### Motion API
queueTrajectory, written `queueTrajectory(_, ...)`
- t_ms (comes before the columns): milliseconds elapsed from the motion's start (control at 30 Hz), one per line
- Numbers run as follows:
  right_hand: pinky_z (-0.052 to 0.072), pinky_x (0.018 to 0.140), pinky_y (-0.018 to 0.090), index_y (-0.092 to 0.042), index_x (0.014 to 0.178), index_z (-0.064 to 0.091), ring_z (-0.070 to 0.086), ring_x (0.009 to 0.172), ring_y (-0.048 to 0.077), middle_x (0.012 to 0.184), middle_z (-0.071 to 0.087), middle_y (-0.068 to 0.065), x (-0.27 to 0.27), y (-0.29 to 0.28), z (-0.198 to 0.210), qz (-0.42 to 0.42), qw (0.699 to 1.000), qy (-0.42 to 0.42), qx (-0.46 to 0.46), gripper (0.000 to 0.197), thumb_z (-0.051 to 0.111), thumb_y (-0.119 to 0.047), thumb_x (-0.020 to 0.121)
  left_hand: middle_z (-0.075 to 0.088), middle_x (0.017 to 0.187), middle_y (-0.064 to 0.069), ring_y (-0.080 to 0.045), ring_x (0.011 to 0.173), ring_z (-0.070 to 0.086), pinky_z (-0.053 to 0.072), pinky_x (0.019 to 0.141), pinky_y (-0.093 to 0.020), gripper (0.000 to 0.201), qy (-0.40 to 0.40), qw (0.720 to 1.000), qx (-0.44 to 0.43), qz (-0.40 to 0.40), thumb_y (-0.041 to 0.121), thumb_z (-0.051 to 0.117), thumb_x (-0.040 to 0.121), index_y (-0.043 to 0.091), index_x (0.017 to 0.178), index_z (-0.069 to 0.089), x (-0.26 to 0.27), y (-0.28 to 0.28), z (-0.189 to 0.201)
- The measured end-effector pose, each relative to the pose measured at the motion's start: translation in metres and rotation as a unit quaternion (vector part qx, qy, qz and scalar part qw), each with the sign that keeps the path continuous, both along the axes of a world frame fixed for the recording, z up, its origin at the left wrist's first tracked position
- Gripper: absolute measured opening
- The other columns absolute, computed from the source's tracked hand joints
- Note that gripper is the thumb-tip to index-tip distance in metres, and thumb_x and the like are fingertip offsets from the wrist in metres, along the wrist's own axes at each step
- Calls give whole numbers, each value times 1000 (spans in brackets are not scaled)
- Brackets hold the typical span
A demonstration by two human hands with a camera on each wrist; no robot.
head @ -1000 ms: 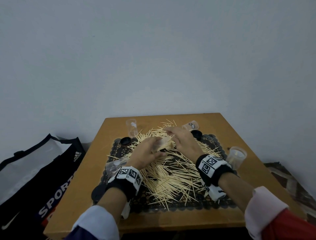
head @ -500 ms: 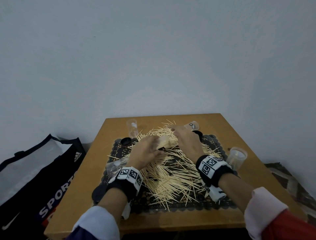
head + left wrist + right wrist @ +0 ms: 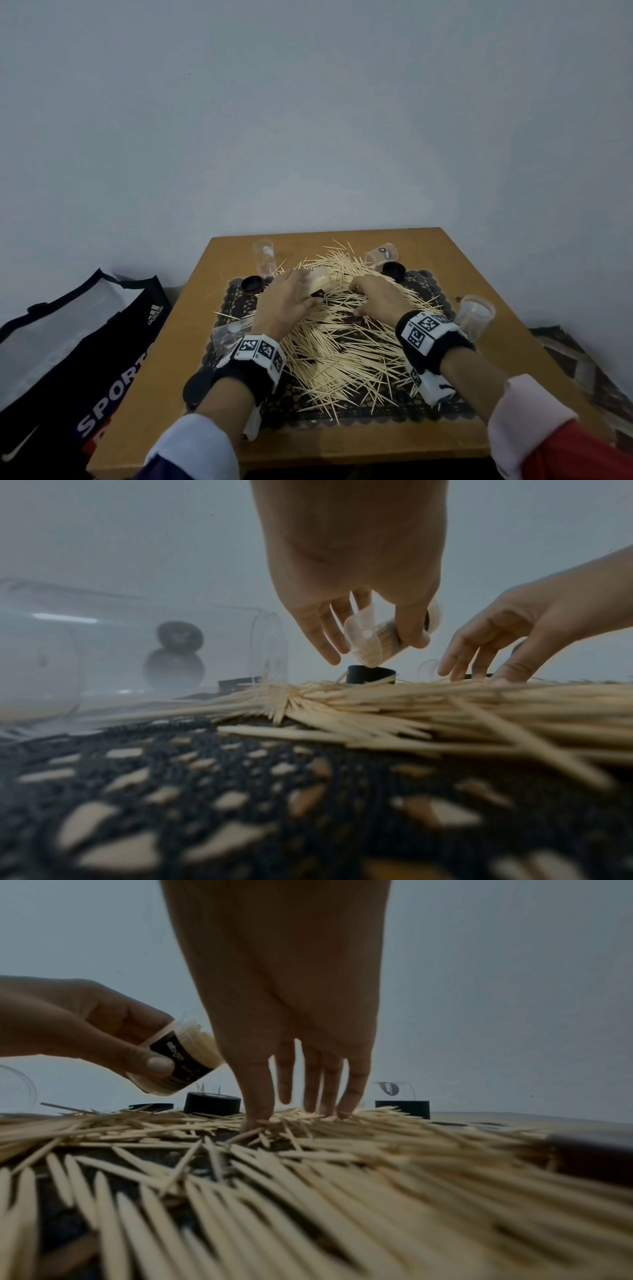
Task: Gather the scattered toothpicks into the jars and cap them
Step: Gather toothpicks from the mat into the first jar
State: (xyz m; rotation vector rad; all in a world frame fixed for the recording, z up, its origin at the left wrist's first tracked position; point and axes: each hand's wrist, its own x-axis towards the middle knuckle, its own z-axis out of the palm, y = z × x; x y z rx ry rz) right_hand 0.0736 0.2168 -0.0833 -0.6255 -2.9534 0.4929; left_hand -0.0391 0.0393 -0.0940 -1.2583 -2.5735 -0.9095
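Observation:
A heap of toothpicks [image 3: 342, 353] covers the black lace mat [image 3: 394, 416] on the wooden table [image 3: 342, 442]. My left hand [image 3: 289, 303] grips a clear jar [image 3: 319, 279] with a black label, tilted and packed with toothpicks. The same jar [image 3: 186, 1060] hangs just above the pile, over a black cap [image 3: 212, 1103]. My right hand [image 3: 378, 298] is right of the jar and apart from it. Its fingertips [image 3: 344, 1112] and thumb rest down on the heap, fingers nearly straight.
Empty clear jars: one upright at the back left [image 3: 264, 258], one lying at the back right [image 3: 382, 255], one upright at the right edge [image 3: 476, 317], one lying at the mat's left [image 3: 227, 337]. Black caps [image 3: 251, 285] [image 3: 394, 269] [image 3: 197, 389] lie around. Bags [image 3: 78, 342] stand beside the table.
My right hand has left the jar's mouth and come back toward me, down onto the heap. The left hand has shifted the jar slightly left.

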Motion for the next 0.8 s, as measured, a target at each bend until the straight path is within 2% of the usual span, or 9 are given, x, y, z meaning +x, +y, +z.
queueTrajectory(100,45,95,38,-14,135,49,49,121,23,131,51,5,1,2,0,-19,998,-28,50,62,74,-36,82,60,125,1,-16,112,56,48,91,-34,62,-5,1000,-4,1,49,70,83,16,133,52,1,0,1)
queueTrajectory(167,48,93,38,-13,130,54,52,117,23,128,55,5,1,3,0,-27,997,-46,64,58,71,-42,83,60,126,0,-16,113,55,48,92,-34,63,-6,1000,-9,2,49,70,83,16,133,52,1,0,2)
queueTrajectory(233,49,88,36,-14,124,60,57,110,21,122,60,4,2,3,2,-22,998,-38,47,50,72,-40,83,60,126,0,-17,113,55,48,92,-35,63,-9,1000,-12,1,49,70,83,16,133,52,2,0,2)
queueTrajectory(333,48,80,30,-18,118,62,59,102,18,115,63,1,4,1,4,-2,1000,-15,13,36,73,-26,84,59,127,0,-16,114,55,48,94,-35,64,-14,1000,-12,0,49,71,82,16,134,51,3,0,4)
queueTrajectory(467,49,89,37,-23,132,49,55,108,21,122,53,3,4,0,2,26,999,15,-11,59,73,-6,81,59,128,1,-17,115,54,46,95,-34,65,-21,1000,-17,0,49,71,82,16,134,51,4,0,5)
queueTrajectory(567,49,92,41,-20,137,43,53,114,24,132,47,4,2,2,3,-25,999,10,23,72,81,-24,75,59,128,0,-17,116,54,46,94,-34,65,-19,1000,-23,-1,49,71,82,15,134,51,4,-1,6)
queueTrajectory(667,50,88,39,-11,119,55,55,106,24,120,55,7,3,4,3,-77,993,-43,73,58,78,-43,76,58,129,-1,-18,117,54,44,94,-32,65,-18,999,-27,-2,48,70,83,15,135,50,5,-1,7)
queueTrajectory(733,51,73,34,-9,97,61,58,86,21,99,61,6,4,4,4,-86,993,-55,54,43,75,-44,78,59,129,-1,-18,116,54,44,94,-32,65,-17,999,-29,-3,48,69,83,15,135,50,6,-1,8)
queueTrajectory(800,45,61,30,-9,82,61,55,70,19,79,60,3,5,3,4,-83,995,-42,39,34,75,-40,80,59,129,-1,-18,116,54,43,94,-31,65,-18,999,-29,-2,48,69,83,14,135,50,6,-1,8)
